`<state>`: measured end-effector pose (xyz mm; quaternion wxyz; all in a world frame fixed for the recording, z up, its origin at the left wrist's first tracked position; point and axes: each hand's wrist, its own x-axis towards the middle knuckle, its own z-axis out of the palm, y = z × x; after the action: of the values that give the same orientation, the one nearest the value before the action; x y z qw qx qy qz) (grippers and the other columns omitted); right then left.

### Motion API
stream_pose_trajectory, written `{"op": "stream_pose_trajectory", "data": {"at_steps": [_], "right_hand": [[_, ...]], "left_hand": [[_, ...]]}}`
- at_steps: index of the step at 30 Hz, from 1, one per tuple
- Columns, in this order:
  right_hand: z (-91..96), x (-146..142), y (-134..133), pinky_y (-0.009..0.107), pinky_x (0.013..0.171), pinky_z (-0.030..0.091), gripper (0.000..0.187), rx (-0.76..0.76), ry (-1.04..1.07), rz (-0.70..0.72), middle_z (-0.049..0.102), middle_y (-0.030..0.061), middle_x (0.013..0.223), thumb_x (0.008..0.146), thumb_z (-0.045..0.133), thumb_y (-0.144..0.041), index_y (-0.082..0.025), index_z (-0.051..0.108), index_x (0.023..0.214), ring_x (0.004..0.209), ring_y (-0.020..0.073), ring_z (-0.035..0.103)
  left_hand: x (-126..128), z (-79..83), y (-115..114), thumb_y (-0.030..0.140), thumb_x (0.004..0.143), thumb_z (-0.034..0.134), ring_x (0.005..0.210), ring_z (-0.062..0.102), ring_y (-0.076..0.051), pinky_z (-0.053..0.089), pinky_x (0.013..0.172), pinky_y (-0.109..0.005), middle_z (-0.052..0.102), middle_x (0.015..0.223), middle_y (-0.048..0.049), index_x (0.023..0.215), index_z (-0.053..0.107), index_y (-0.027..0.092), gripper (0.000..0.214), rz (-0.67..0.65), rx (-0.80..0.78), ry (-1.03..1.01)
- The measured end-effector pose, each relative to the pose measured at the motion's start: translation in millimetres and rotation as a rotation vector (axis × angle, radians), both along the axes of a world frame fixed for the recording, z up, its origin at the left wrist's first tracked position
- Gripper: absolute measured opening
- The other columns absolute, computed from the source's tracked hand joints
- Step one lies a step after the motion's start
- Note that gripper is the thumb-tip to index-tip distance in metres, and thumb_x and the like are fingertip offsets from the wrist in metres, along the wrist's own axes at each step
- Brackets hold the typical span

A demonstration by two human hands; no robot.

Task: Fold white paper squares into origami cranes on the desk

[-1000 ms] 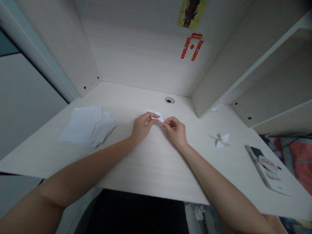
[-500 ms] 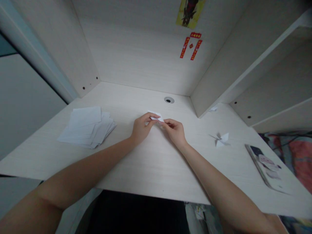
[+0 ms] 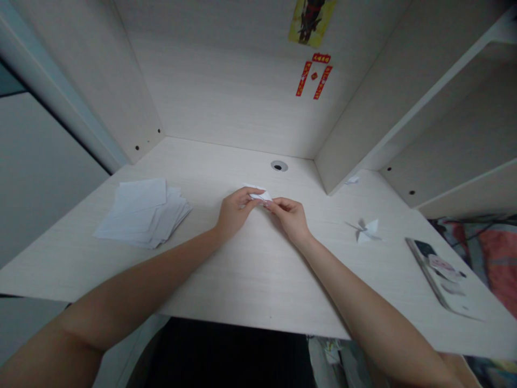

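Note:
A small folded piece of white paper [image 3: 257, 193] lies at the middle of the pale wooden desk [image 3: 250, 269]. My left hand [image 3: 234, 211] pinches its left side with fingers curled. My right hand [image 3: 290, 217] pinches its right end, fingertips pressed together on the fold. Both hands rest low on the desk, almost touching each other. Most of the paper is hidden behind my fingers.
A loose stack of white paper sheets [image 3: 143, 213] lies at the left. A finished white paper crane [image 3: 365, 230] stands at the right, with a phone [image 3: 438, 275] beyond it near the desk edge. A cable hole [image 3: 278, 165] sits behind my hands. Shelf panels rise on the right.
My right hand's fingers have shifted slightly along the paper's right end. The view has drifted a little; both hands stay on the paper.

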<state>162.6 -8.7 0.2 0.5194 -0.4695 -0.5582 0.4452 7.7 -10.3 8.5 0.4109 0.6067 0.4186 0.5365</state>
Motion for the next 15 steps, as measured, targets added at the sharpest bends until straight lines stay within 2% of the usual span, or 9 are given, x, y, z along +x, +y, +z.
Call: {"op": "stream_pose_trajectory", "data": {"at_steps": [10,15], "right_hand": [[-2.7,1.6,0.3,0.026,0.056,0.038,0.03,0.009,-0.023,0.029,0.066,0.0019,0.063,0.072,0.065,-0.046,-0.017,0.07,0.067,0.057,0.0132,0.053],[-2.8,1.0,0.8,0.024,0.054,0.034,0.031,0.04,-0.052,0.006,0.064,0.0012,0.061,0.072,0.065,-0.045,-0.015,0.068,0.066,0.054,0.0114,0.05]], "left_hand": [[-0.5,-4.2,1.4,0.031,0.078,0.061,0.071,0.064,-0.014,0.047,0.066,-0.023,0.071,0.078,-0.0019,0.108,0.064,0.019,0.032,-0.016,-0.021,0.003],[-0.9,-5.2,2.3,0.03,0.078,0.063,0.067,0.06,-0.011,0.043,0.062,-0.02,0.07,0.074,-0.0008,0.109,0.064,0.018,0.034,-0.009,0.0,-0.026]]}}
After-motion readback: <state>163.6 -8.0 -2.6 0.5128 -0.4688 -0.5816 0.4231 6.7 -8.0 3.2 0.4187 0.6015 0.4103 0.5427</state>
